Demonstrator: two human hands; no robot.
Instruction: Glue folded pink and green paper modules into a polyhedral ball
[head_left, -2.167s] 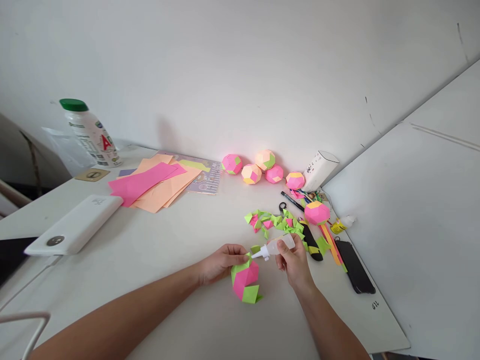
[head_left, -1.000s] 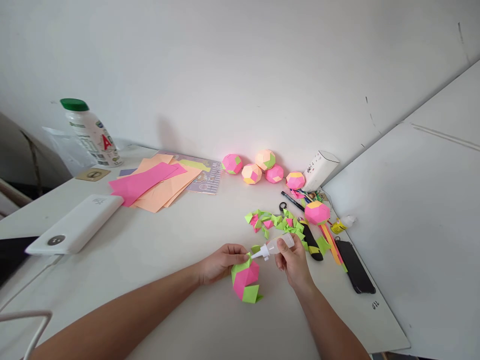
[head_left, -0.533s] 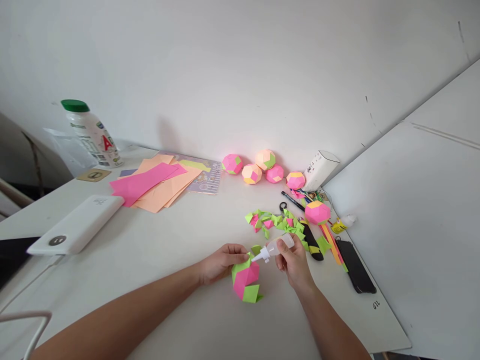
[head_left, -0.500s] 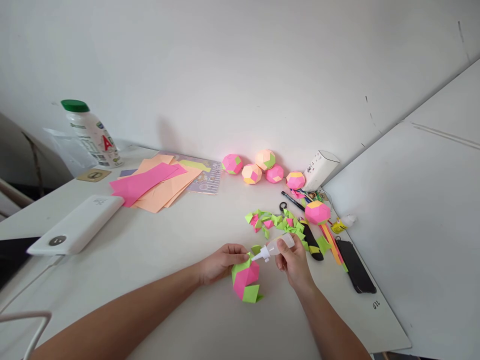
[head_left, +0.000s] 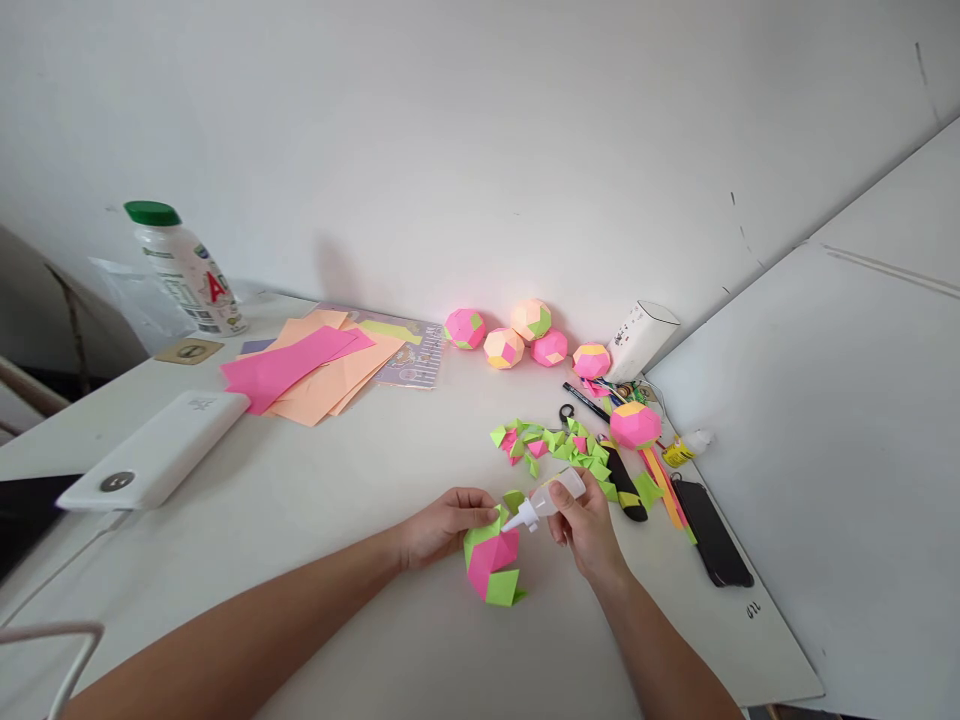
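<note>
My left hand (head_left: 448,528) pinches the top edge of a partly built paper ball (head_left: 490,560), made of pink and green folded facets. In my right hand (head_left: 585,525) is a small clear glue bottle (head_left: 553,495), tilted down to the left. Its white nozzle meets the ball's green and pink facets near my left fingertips; whether glue is coming out is too small to tell. Just beyond my hands lies a heap of small folded paper pieces (head_left: 555,447), mostly green with some pink.
Several finished paper balls (head_left: 504,348) sit along the wall. To the right are a utility knife (head_left: 625,485), a yellow-labelled bottle (head_left: 684,449) and a black phone (head_left: 711,533). Leftward lie paper sheets (head_left: 300,370), a white power bank (head_left: 157,450) and a drink bottle (head_left: 182,270).
The glue nozzle has shifted slightly down along the paper ball's edge, from the green facet toward the pink one. My left hand keeps its hold on the ball.
</note>
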